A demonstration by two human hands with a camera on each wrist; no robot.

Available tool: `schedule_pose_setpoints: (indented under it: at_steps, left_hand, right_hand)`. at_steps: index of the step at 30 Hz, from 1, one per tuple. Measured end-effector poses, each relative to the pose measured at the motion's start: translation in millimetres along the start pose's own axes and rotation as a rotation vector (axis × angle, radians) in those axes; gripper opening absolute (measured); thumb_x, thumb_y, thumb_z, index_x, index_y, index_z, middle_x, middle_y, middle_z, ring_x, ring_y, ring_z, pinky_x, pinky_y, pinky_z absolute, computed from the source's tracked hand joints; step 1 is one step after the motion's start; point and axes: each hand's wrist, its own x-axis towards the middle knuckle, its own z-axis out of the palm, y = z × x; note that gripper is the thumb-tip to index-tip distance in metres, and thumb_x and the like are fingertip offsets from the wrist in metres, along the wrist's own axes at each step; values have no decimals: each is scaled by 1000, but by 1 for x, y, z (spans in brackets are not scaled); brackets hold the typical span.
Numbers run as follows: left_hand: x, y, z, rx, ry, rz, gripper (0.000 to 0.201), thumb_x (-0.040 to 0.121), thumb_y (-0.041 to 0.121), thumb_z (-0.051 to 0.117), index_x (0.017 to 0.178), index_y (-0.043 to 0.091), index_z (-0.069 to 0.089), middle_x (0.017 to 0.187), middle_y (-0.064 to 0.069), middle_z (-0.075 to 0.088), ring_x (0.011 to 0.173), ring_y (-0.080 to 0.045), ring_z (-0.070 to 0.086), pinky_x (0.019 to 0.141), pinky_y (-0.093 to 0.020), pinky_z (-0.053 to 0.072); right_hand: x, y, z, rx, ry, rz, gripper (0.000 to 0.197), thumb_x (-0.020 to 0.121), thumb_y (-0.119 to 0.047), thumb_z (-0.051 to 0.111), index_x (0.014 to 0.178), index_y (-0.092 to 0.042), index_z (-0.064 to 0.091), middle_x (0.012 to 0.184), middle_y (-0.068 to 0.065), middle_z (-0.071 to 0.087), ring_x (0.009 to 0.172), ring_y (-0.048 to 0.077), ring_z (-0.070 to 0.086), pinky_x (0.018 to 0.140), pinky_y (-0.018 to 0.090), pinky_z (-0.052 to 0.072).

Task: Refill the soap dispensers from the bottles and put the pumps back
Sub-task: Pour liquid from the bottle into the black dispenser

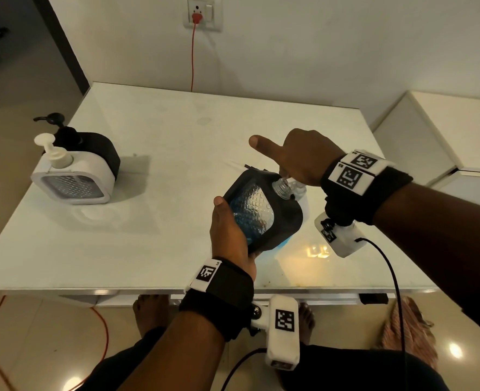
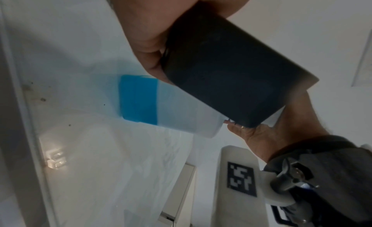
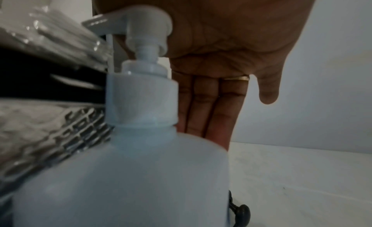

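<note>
Left grip (image 1: 230,230) clasps tilted black quilted-window dispenser (image 1: 261,213); right grip (image 1: 303,156) flat-fingered on white pump bottle (image 3: 124,174).

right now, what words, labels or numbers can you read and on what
No words, brands or numbers are readable.
left wrist band, right wrist band: square code patterns only; tiny print beside them too small.
black dispenser, white bottle: no label shows.

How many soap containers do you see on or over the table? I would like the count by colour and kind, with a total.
Black dispensers: 2
White dispenser: 1
White bottle: 1
Total: 4
</note>
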Motion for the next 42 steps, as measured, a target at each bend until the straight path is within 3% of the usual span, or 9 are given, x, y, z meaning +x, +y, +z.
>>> schedule_pose_setpoints:
  at_steps: [8,14,18,21,24,29,35,39,42]
  left_hand:
    - [-1,0,1,-18,3,1,54,106,66,32,142,34,57,137,-11,65,120,-38,66,95,-54,60]
    - [0,1,0,-14,4,-2,55,106,67,31,142,35,58,137,-9,66,120,-36,67,88,-49,63]
    - [2,1,0,-21,13,-8,54,106,67,32,141,35,59,135,-9,67,119,-36,67,84,-46,64]
    - [2,-1,1,-20,8,-16,54,106,67,33,142,35,57,137,-10,65,121,-38,66,95,-55,60]
    - [2,-2,1,-22,18,-12,53,106,67,33,142,35,56,138,-10,64,122,-38,65,98,-58,58]
    - [3,-2,0,-12,16,-12,53,106,67,33,140,36,59,136,-8,67,119,-36,67,87,-50,64]
    - [3,-1,0,-20,12,-7,53,106,67,33,141,36,58,135,-9,67,120,-37,67,95,-57,60]
    - [2,0,1,-19,1,-10,53,107,66,32,141,35,58,135,-9,67,120,-36,67,93,-54,61]
    - [2,1,0,-11,6,-10,54,106,67,31,141,35,58,135,-9,67,119,-36,67,92,-52,62]
  right_hand:
    - [-2,4,5,-39,78,31,86,91,-81,29,68,-6,64,72,8,69,74,27,65,83,43,53]
    - [2,0,-5,24,-64,14,108,84,-89,19,79,3,74,68,8,74,73,26,70,83,39,51]
    - [0,-2,-2,-28,4,19,95,88,-85,23,67,-4,68,67,6,70,70,23,66,80,39,52]
    - [-3,0,2,-55,63,31,85,90,-82,28,60,-9,60,66,6,66,70,25,64,78,40,52]
    - [-2,2,4,-60,67,27,89,88,-85,27,63,-8,63,68,7,68,70,25,65,80,42,54]
    - [1,1,-2,-1,0,18,98,81,-91,20,64,-6,65,70,7,73,72,25,69,84,41,54]
    - [-1,2,2,-49,58,20,90,88,-84,27,63,-6,62,69,8,69,70,25,65,81,43,54]
    - [-2,6,6,-62,99,19,79,91,-80,31,61,-11,54,71,7,65,76,29,64,81,42,53]
    - [2,5,6,-8,52,9,93,86,-87,25,64,-6,64,69,6,70,71,26,67,86,47,54]
